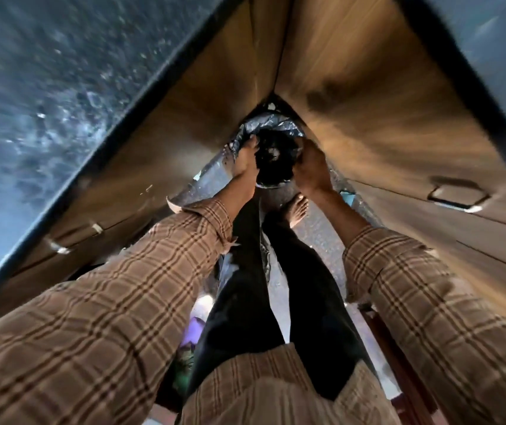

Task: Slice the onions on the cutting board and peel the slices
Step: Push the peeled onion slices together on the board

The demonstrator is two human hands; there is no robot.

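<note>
Both hands [279, 162] grip black bin bag [276, 154] | wooden cabinets [383, 124] flank | countertop [46, 87] left

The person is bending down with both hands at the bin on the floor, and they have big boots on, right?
Not quite. The head view shows a bare foot on the floor, toes showing, no boots. The rest holds: the left hand and the right hand are both down at the dark-lined bin between the wooden cabinet doors.

Below me I see a speckled floor [313, 237]; a bare foot [297, 210] stands on it, and at its twelve o'clock sits a bin lined with a dark bag [276, 127], in the cabinet corner.
</note>
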